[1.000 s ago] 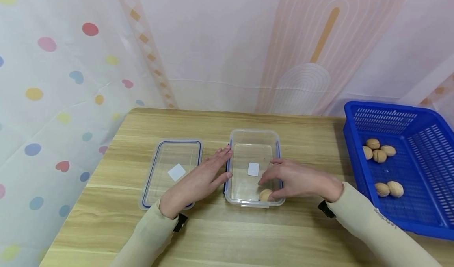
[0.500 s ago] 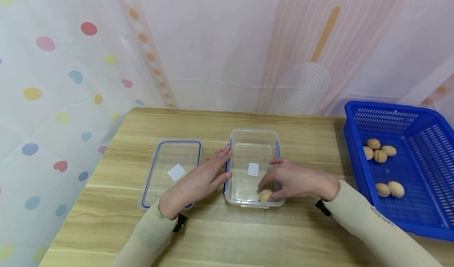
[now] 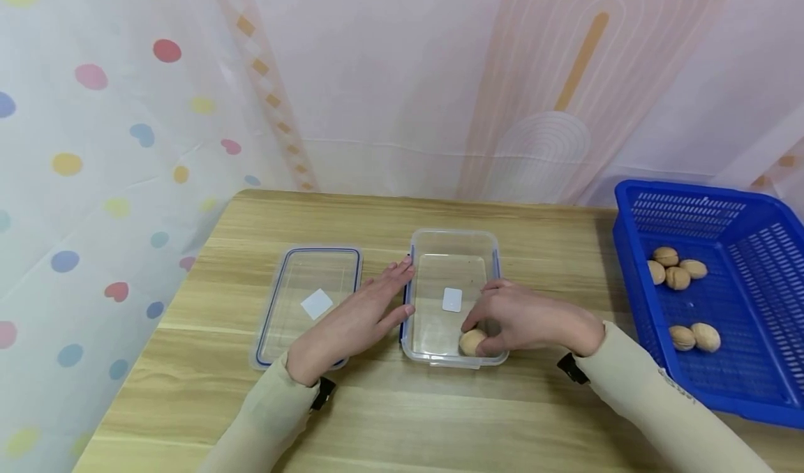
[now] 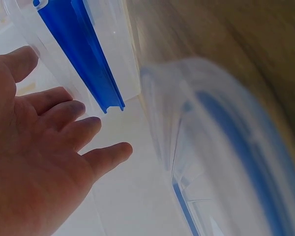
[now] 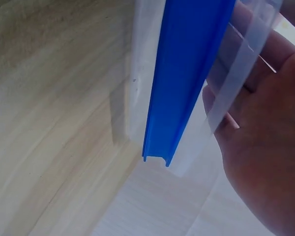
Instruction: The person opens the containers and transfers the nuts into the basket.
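A clear plastic container [image 3: 433, 333] with blue side clips stands uncovered on the table. My right hand [image 3: 527, 317] reaches over its right wall, thumb and index finger pinching a walnut [image 3: 471, 342] in the near right corner. The right wrist view has the hand [image 5: 270, 128] behind the clear wall and a blue clip [image 5: 182, 73], the walnut out of sight. My left hand [image 3: 352, 326] touches the container's left rim with straight fingers; in the left wrist view this hand [image 4: 49, 142] lies beside another blue clip [image 4: 81, 54].
The matching clear lid [image 3: 295, 319] with a blue seal lies left of the container, partly under the left forearm. At the right, a blue plastic basket [image 3: 741, 389] holds several walnuts [image 3: 677, 278]. A patterned cloth [image 3: 389, 75] hangs behind the table [image 3: 402, 424].
The index finger of my right hand has closed in on the walnut, which sits slightly nearer the fingers. The left hand stays at the rim. The head view has shifted slightly.
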### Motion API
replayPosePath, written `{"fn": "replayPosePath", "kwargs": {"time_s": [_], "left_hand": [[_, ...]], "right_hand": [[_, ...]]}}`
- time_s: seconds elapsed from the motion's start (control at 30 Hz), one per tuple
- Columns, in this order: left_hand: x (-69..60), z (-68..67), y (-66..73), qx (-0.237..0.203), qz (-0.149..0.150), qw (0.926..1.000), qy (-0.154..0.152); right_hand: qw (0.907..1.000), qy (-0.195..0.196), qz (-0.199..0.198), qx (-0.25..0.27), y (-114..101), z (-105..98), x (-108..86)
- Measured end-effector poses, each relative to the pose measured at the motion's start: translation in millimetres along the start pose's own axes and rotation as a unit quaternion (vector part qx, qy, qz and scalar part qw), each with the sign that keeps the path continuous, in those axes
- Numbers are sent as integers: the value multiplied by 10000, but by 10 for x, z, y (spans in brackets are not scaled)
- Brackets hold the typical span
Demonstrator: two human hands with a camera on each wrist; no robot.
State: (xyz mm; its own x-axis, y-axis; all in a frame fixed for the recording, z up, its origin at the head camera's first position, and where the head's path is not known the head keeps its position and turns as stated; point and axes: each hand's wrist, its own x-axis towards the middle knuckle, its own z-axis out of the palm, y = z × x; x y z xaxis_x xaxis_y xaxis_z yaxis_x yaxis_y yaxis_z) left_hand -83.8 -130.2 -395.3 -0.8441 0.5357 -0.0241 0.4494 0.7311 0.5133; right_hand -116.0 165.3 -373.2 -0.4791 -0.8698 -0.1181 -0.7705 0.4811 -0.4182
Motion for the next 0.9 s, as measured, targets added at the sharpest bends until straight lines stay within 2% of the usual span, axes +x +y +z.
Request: {"fn": "replayPosePath", "kwargs": {"time_s": [0.23,0.4,0.6,0.73,0.9], "left_hand": [[5,-6,13,-1,-34,10000,-19],[7,-4,10,6,-15,10000,15],[19,4,-1,6,18,10000,-3],[20,9,-16,-35,33,10000,-4],[19,5,-11,-62,27,10000,-5]], "right_hand": [[9962,777,-86,372,-32,-23,-114],[9893,1365,101,504,-88,-15,-231],[9730,2218,214,607,-165,-9,-405],[9593,2787,147,434,-199,-15,-515],[9493,3130,133,249,-227,-46,-648]]}}
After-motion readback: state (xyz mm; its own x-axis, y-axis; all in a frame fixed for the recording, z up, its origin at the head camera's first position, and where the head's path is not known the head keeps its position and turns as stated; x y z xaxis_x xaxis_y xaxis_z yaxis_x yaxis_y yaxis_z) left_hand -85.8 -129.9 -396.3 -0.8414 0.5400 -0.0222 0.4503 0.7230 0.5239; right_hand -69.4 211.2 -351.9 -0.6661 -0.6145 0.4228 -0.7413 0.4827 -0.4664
